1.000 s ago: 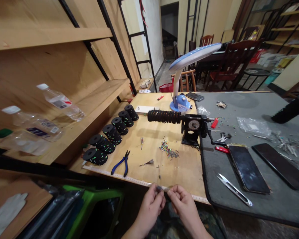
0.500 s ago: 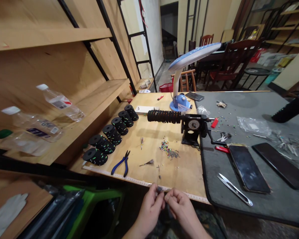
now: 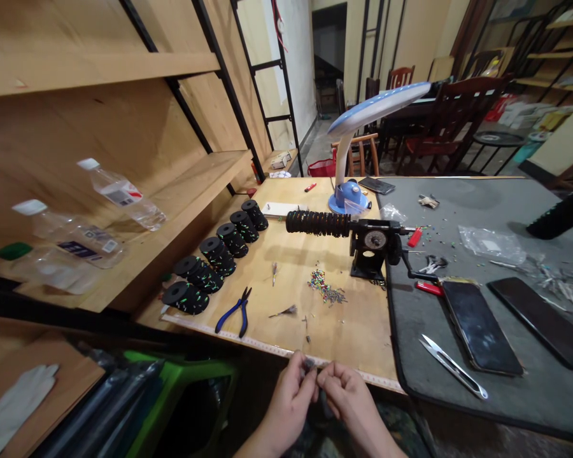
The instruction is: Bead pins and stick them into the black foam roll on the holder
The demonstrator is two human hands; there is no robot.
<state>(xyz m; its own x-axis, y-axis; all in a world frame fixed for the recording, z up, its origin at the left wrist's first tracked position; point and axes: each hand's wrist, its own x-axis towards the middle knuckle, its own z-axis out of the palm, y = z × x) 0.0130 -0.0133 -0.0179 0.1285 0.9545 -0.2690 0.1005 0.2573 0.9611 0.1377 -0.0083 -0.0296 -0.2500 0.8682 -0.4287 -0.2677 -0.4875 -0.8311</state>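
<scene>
At the front edge of the wooden table, my left hand and my right hand meet with fingertips pinched close together. A small greyish bit shows at the left fingertips, too small to name. Just beyond them lie a tiny dark piece and a small bundle of thin strands. Further in is a heap of small coloured beads beside short grey pieces. Blue-handled pliers lie open to the left.
A hand-cranked winder holds a horizontal dark wound roll. Several black spools line the left side. A blue lamp stands behind. On the grey mat lie thread snips and phones. Bottles stand on the left shelf.
The view has shifted slightly, so the table things sit a little further right. Both hands stay pinched together at the table edge, with only slight finger movement.
</scene>
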